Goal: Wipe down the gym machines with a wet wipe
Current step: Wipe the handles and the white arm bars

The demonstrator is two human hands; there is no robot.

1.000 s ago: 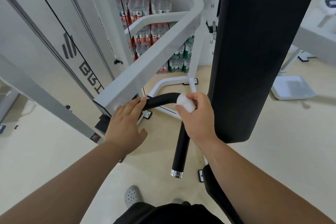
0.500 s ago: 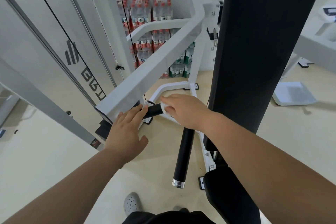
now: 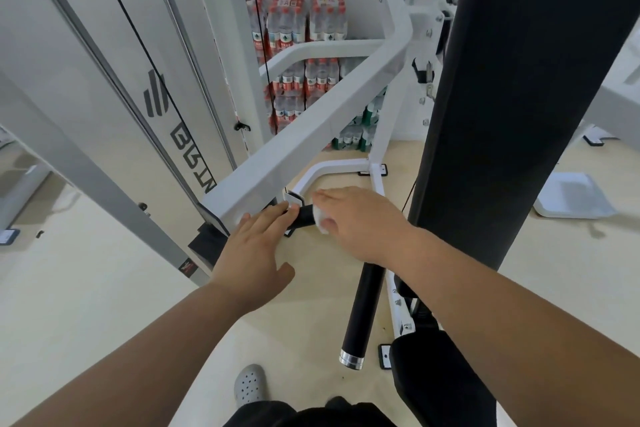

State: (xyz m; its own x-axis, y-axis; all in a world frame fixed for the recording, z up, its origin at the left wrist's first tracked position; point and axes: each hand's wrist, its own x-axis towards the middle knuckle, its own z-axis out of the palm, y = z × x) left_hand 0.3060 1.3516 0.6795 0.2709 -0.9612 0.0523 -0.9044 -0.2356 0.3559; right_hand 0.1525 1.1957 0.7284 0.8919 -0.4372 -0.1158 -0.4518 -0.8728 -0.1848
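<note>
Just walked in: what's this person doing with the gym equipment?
A person is wiping down a gym machine. Their right hand presses a white wet wipe around the upper bend of the black handle, close to where it meets the white frame arm. The left hand rests beside it, its straight fingers touching the end of that arm and the handle. The lower stretch of the handle is bare, with no wipe on it. A tall black pad stands to the right.
</note>
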